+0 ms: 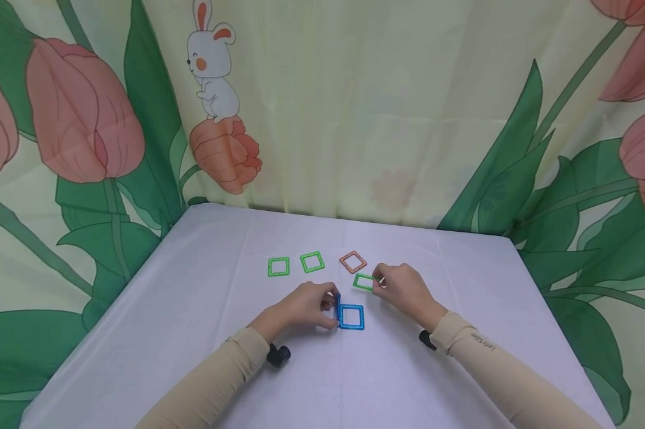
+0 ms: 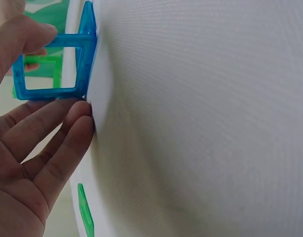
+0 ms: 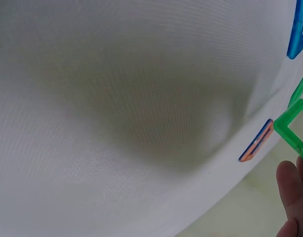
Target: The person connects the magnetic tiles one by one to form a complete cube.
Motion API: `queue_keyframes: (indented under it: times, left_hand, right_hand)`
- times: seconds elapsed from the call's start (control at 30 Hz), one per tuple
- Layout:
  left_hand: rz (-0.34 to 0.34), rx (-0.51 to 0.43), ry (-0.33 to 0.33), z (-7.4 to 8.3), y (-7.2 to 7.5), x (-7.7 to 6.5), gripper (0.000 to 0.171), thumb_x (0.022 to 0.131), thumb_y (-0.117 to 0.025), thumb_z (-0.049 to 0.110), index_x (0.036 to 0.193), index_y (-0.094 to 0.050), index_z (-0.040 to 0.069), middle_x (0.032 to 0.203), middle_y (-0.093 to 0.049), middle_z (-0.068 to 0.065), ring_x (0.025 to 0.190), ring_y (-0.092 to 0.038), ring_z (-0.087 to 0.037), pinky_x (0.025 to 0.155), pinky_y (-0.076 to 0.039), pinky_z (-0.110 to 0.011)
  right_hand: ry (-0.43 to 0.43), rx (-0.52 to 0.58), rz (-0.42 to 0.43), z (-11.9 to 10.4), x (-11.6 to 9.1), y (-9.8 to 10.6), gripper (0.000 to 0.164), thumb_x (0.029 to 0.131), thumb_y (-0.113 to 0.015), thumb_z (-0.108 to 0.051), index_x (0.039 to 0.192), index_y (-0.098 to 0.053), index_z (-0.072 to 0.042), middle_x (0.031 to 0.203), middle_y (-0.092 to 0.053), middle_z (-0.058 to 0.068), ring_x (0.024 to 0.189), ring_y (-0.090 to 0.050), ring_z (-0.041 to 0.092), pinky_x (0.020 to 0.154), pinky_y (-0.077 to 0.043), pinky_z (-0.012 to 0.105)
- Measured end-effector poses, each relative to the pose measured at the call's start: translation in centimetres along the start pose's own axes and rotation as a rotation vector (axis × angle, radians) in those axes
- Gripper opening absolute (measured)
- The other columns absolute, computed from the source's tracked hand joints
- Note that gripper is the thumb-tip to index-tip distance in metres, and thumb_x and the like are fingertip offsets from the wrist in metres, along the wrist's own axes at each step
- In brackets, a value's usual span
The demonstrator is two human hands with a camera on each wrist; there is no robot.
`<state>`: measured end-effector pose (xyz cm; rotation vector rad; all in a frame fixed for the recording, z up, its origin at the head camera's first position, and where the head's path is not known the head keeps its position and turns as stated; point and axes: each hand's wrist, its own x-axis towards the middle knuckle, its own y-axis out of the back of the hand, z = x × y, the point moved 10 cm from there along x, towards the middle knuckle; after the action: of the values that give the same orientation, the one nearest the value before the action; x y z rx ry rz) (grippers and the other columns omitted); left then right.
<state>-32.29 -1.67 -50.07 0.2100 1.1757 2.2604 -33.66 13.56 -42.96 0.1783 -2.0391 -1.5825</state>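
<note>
Leftward from right hand juts a green frame.

High head view down over table

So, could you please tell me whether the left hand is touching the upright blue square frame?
Touching; the left wrist view shows the left hand with its thumb on a bar of the upright blue square frame.

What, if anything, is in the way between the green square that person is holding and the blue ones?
Nothing visible. In the head view, only white cloth shows between the green square in the right hand and the flat blue square. The orange square lies beyond the green one, off that path.
</note>
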Motion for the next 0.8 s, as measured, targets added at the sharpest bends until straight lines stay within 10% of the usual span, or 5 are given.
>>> queue_keyframes:
  times: [0.8]
  left_hand:
    - [0.005,0.021,-0.01,0.1,0.1,0.2,0.055,0.069,-0.082,0.04,0.114,-0.057,0.023,0.095,-0.068,0.011,0.081,-0.059,-0.002,0.073,-0.049,-0.021]
  right_hand:
    - [0.049,0.018,-0.025,-2.5,-0.1,-1.0,0.011,0.079,-0.069,-0.021,0.089,-0.07,-0.015,0.071,-0.069,-0.006,0.062,-0.06,0.001,0.065,-0.049,0.025]
